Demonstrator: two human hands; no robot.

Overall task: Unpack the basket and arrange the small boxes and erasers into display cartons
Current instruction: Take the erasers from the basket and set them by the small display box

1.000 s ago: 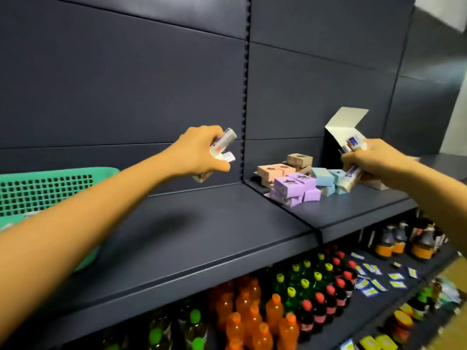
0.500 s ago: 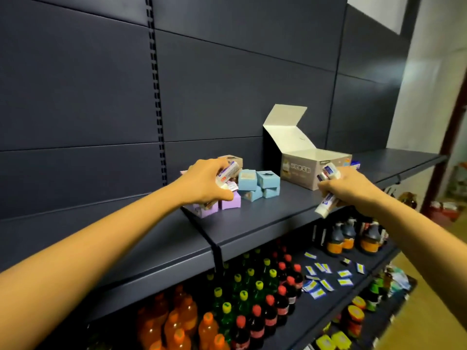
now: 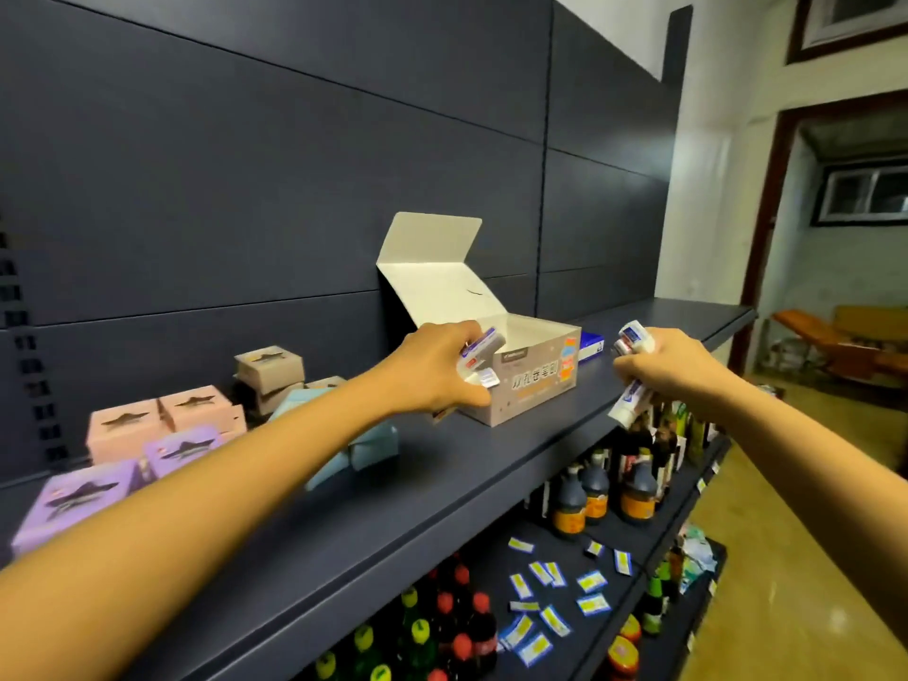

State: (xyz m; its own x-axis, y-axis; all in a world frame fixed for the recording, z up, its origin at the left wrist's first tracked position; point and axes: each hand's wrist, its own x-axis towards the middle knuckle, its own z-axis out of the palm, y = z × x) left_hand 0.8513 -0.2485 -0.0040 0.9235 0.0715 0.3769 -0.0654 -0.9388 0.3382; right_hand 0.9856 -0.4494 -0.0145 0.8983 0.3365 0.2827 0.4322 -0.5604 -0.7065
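Our left hand [image 3: 435,370] gripped erasers [image 3: 484,343] at the carton [image 3: 536,386]; our right hand [image 3: 678,367] gripped a second bunch [image 3: 636,337] beside it.

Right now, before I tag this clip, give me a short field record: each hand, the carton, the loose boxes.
display carton: lid open, standing on the shelf
left hand: grips erasers at the carton's left rim
right hand: grips more erasers, to the right of the carton, over the shelf's front edge
small boxes: pink, purple, brown and blue, loose on the shelf to the left of the carton
carton contents: cannot tell from this view
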